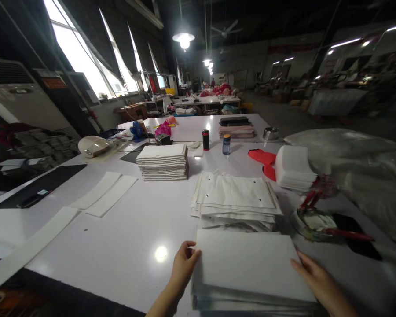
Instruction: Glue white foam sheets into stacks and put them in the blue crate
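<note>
A white rectangular sheet [247,262] lies on top of a stack of flat white pieces [251,304] at the table's near edge. My left hand [184,264] pinches the sheet's left edge near the far corner, thumb on top. At the right edge, my right hand [313,275] holds the sheet between thumb and fingers; its forearm is blurred. Just beyond is a pile of white fabric pieces [234,191] with small dark holes or dots, its layers uneven. Whether the sheet is paper or stiff cloth I cannot tell.
Right of the piles sit a glass bowl [312,226] with red-handled tools, a white stack [293,165] and red cloth [262,157]. A folded stack [163,163], a black bottle [205,140] and a blue bottle [226,144] stand farther back. White strips [112,193] lie left.
</note>
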`<act>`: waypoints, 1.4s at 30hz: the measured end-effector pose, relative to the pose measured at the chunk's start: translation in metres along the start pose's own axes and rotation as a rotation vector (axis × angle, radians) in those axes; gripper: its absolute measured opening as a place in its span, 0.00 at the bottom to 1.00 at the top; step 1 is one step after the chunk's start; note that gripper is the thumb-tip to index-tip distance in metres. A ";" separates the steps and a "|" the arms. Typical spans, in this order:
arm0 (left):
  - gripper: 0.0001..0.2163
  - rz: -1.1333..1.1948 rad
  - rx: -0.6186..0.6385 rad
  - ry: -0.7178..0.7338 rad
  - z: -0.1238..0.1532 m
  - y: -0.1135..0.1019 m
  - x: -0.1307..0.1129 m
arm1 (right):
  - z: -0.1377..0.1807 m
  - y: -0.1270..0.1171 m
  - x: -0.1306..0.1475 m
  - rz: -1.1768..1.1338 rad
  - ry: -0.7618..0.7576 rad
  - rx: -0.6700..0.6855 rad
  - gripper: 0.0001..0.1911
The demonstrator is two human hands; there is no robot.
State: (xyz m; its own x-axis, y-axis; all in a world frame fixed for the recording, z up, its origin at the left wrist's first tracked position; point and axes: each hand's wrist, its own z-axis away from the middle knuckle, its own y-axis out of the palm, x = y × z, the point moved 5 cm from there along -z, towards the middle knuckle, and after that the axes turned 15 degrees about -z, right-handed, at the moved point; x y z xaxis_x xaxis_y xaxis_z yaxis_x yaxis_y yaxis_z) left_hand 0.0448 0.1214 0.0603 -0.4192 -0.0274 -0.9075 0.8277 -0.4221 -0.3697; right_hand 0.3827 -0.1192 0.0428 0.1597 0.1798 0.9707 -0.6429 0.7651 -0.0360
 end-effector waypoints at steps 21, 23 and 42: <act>0.11 -0.471 -0.027 0.028 -0.006 0.018 0.027 | -0.037 0.002 -0.049 0.197 -0.214 0.050 0.21; 0.11 -0.451 -0.037 0.018 -0.007 0.017 0.030 | -0.039 0.000 -0.054 0.188 -0.202 0.065 0.22; 0.17 0.011 0.034 -0.031 -0.015 0.018 0.051 | -0.042 -0.001 -0.061 0.226 -0.163 0.121 0.26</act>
State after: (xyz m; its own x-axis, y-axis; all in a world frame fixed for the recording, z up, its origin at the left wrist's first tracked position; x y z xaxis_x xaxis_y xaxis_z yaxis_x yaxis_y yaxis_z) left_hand 0.0438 0.1264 0.0046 -0.4224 -0.0603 -0.9044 0.8194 -0.4519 -0.3525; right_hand 0.4048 -0.1046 -0.0267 -0.1132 0.2278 0.9671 -0.7348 0.6360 -0.2358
